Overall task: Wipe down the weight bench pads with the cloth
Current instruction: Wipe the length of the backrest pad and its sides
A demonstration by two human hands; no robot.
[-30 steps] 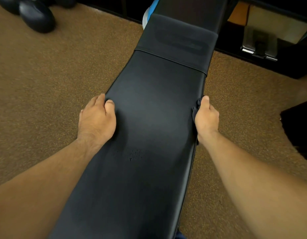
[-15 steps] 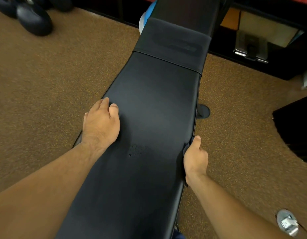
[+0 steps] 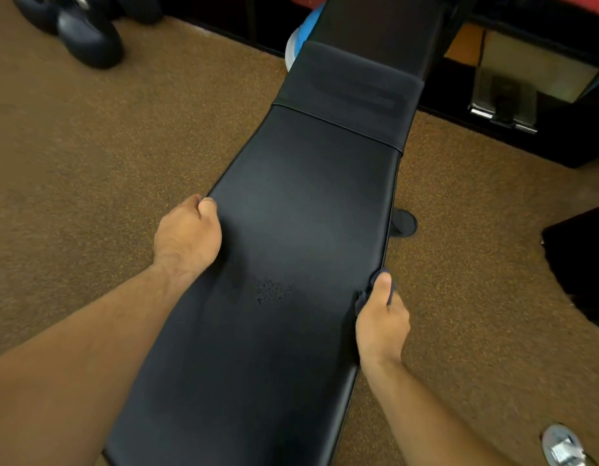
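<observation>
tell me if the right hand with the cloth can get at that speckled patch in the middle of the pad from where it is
Probably yes. The right hand grips the cloth at the pad's right edge, and the speckled patch lies just inward with only bare pad between. The left hand rests at the opposite edge, clear of it.

Ahead of both hands, the black pad (image 3: 305, 203) is lying bare. Carpet (image 3: 106, 163) outside the left hand (image 3: 187, 237) is staying open; a dark foot, possibly the frame's (image 3: 404, 223), is sitting beyond the right hand (image 3: 382, 324).

Floor: brown speckled carpet (image 3: 106, 156). Dark dumbbells (image 3: 86, 35) far left. Black cabinet (image 3: 560, 142) along far edge, right.
</observation>
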